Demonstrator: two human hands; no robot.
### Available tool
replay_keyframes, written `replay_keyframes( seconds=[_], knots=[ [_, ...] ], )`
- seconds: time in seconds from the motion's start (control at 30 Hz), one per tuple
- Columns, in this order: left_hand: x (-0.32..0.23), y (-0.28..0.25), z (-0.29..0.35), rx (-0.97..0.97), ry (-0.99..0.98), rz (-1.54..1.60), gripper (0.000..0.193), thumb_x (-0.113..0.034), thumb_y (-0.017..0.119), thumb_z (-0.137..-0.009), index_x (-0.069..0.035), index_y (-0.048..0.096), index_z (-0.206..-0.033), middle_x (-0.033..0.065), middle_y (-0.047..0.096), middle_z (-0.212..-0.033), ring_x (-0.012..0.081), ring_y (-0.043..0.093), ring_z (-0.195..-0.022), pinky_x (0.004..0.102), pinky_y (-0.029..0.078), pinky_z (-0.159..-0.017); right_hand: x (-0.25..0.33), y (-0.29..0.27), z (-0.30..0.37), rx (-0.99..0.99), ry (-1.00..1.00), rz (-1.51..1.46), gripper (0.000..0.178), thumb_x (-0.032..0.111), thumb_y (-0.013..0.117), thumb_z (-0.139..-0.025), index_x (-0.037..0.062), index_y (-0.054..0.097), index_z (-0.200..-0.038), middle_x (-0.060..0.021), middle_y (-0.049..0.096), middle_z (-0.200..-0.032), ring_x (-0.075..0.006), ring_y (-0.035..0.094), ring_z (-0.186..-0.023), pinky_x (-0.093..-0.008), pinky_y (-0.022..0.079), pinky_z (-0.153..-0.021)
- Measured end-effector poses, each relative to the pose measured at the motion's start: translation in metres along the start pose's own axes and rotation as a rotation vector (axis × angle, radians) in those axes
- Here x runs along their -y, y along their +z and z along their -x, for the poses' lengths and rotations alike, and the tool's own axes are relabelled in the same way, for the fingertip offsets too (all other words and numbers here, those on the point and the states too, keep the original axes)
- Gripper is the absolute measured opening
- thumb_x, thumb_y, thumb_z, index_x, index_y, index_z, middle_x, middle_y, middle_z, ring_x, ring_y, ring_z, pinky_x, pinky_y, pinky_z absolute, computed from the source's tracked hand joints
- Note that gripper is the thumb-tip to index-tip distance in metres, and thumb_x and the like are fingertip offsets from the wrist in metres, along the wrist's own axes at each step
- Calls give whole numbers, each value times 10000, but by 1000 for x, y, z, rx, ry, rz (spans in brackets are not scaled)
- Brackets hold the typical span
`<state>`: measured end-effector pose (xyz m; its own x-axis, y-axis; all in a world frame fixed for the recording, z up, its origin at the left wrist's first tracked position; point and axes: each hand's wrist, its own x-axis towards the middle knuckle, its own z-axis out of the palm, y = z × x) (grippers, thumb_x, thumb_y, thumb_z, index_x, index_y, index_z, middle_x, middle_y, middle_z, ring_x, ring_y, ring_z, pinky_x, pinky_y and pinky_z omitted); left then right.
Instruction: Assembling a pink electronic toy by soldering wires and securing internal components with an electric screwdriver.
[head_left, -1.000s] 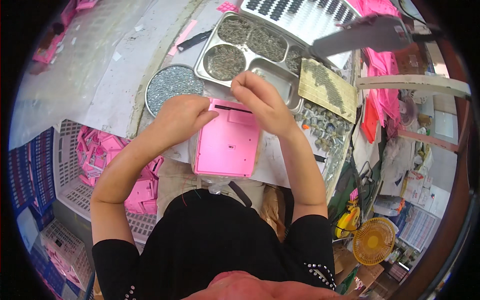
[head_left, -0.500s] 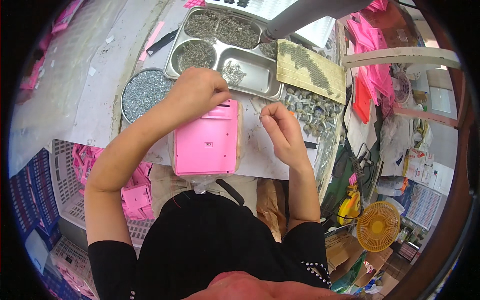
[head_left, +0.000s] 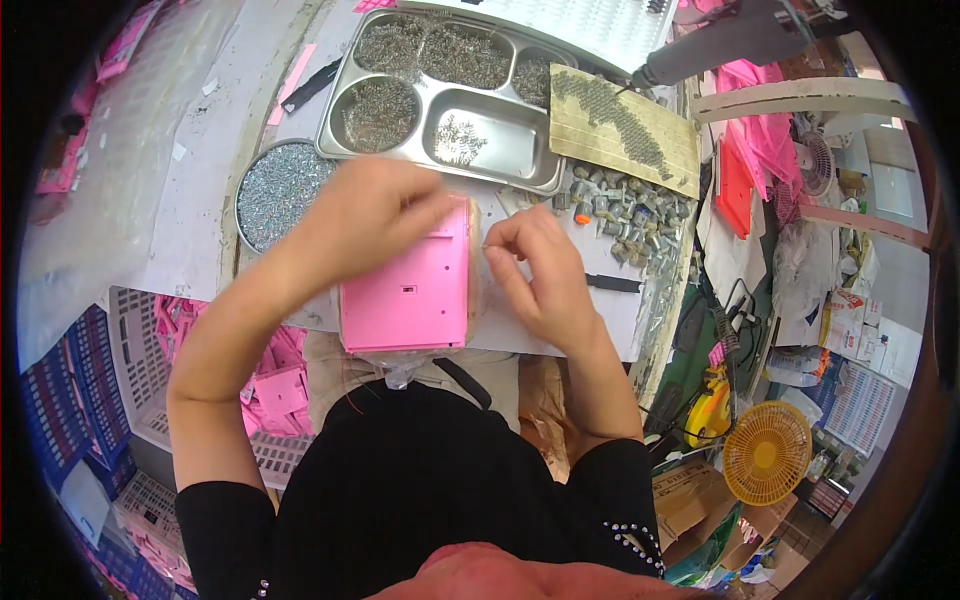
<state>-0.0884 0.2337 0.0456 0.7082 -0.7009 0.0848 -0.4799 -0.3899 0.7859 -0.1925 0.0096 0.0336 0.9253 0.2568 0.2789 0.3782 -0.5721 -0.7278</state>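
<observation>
A pink plastic housing panel point(head_left: 405, 300) lies on a pale pad at the table's near edge, with a small slot in its middle and several holes along its right side. Over the panel's upper left part hovers my left hand point(head_left: 385, 215), its fingers smeared by motion, so what it holds, if anything, is hidden. Just right of the panel is my right hand point(head_left: 545, 275), index finger and thumb brought close together. Anything between those fingertips is too small to make out. The panel's top edge is partly covered by my left hand.
A steel compartment tray point(head_left: 550, 170) with small springs stands behind, beside a round dish of screws point(head_left: 285, 195). Rightward are a tan board point(head_left: 625, 130), small metal motors point(head_left: 630, 220) and a hanging power screwdriver point(head_left: 720, 50). A crate point(head_left: 140, 350) with pink parts is at left.
My left hand has come down and over the panel's upper part. My right hand has moved left, closer to the panel. The hanging screwdriver has swung to the right.
</observation>
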Motion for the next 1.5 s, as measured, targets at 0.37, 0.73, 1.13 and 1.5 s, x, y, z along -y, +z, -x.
replay_keyframes(
  seconds=[0.37, 0.73, 1.13, 1.5],
  knots=[
    [-13, 17, 61, 425, -448, 986, 219, -193, 650, -1042, 8, 693, -965, -4, 658, -835, 61, 569, -767, 254, 471, -663, 26, 27, 20, -41, -248, 78, 249, 40, 794, -783, 47, 631, -971, -107, 602, -861, -325, 570, -771, -394, 488, -664],
    [-2, 33, 81, -178, -71, 205, 58, -57, 715, -913, -39, 738, -963, 104, 695, -834, 213, 646, -658, 316, 508, -607, -6, 28, 42, 19, 722, -1057, 183, 173, 607, -1063, 8, 631, -1140, 20, 625, -904, -42, 511, -744, -224, 419, -646],
    [1, 52, 49, -41, 346, -466, 202, -103, 656, -778, -26, 690, -961, 82, 629, -883, 244, 669, -782, 368, 552, -607, 0, 33, 49, -142, 580, -701, 114, 107, 654, -1008, 4, 675, -1052, -9, 660, -870, -80, 564, -761, -247, 444, -666],
    [5, 59, 53, -56, 481, -625, 105, -160, 660, -708, -79, 649, -773, 31, 556, -851, 165, 576, -702, 296, 495, -508, 9, 53, 50, -77, -143, 125, 208, 34, 816, -755, 41, 689, -919, -79, 639, -809, -285, 596, -746, -379, 490, -629]
  ],
)
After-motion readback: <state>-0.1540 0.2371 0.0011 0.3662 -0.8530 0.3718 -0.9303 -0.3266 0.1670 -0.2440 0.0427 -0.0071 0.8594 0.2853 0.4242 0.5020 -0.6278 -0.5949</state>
